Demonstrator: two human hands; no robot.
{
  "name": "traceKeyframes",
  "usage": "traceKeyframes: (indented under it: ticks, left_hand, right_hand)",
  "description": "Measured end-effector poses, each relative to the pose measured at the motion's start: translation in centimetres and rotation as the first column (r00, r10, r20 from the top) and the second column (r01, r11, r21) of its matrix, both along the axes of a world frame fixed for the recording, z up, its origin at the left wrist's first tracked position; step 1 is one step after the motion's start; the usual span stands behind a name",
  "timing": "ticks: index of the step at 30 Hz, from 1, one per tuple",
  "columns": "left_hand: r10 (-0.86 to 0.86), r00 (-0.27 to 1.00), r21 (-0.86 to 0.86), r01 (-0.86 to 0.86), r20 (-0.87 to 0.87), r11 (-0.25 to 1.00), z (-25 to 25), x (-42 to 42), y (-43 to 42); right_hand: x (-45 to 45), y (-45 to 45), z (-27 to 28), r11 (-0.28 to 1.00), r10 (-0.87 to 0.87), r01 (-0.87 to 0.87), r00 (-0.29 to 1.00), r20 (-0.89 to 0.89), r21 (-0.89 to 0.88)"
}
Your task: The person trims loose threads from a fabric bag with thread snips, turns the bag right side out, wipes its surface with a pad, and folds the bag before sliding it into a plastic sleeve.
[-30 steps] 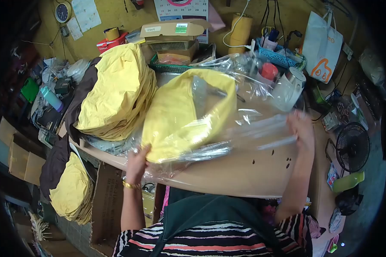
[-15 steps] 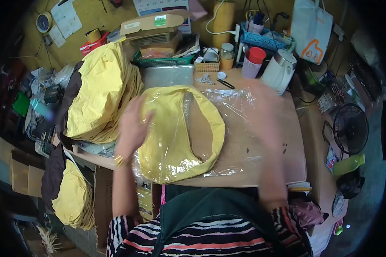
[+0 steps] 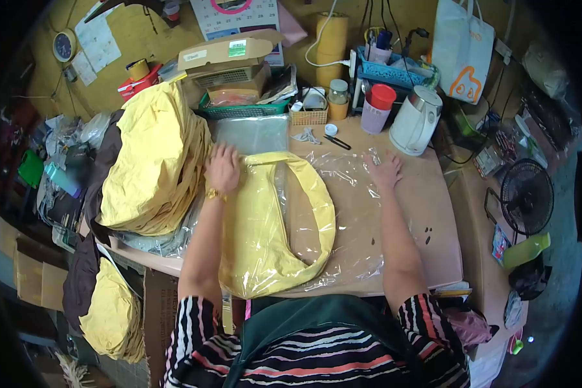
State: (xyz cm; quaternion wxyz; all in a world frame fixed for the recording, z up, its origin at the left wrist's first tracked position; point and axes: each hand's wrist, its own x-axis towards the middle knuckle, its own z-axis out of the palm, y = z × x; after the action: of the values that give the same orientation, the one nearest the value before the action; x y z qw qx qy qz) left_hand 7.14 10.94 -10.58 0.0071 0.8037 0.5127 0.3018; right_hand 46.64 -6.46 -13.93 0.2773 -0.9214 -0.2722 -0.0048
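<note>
A yellow cloth bag [image 3: 252,229] with a wide looped strap lies flat on the brown table [image 3: 420,213], inside a clear plastic bag [image 3: 355,213]. My left hand [image 3: 224,169] rests at the upper left corner of the yellow bag, its fingers pointing away from me. At the upper right edge of the clear plastic, my right hand [image 3: 385,171] lies with its fingers spread. A tall stack of yellow cloth pieces [image 3: 152,155] stands left of my left hand. Flat clear plastic sheets [image 3: 252,132] lie behind the yellow bag.
Behind are a green basket [image 3: 246,111], small scissors [image 3: 337,141], a pink cup with red lid [image 3: 376,108] and a white kettle [image 3: 416,119]. A black fan [image 3: 528,196] stands at right. More yellow pieces [image 3: 112,317] hang low at left.
The plastic-wrapped yellow bag was raised and tilted and is now flat on the table. My right hand let go of the plastic and came down on it; my left hand moved away from me.
</note>
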Motion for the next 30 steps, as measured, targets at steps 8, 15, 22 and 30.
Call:
traceKeyframes:
  ticks: [8, 15, 22, 30]
  left_hand:
    - [-0.064, 0.972, -0.451, -0.046, -0.227, 0.891, 3.4, 1.1, 2.7]
    - [-0.095, 0.934, 0.03, 0.112, -0.344, 0.993, 2.5, 2.0, -6.6]
    - [-0.214, 0.948, -0.182, 0.174, -0.235, 0.968, -1.0, 1.7, -8.0]
    - [-0.156, 0.95, -0.301, 0.237, 0.27, 0.924, 1.0, -5.3, -11.0]
  right_hand:
    - [8.3, -3.9, 4.4, 0.948, 0.188, -0.181, 0.982, -0.002, 0.261]
    - [7.3, -13.6, 2.0, 0.971, 0.209, -0.215, 0.976, -0.061, -0.107]
    - [-6.3, -16.9, 0.7, 0.979, 0.167, -0.114, 0.923, 0.348, -0.169]
    - [1.3, -11.6, 13.2, 0.679, 0.701, -0.443, 0.63, -0.335, 0.585]
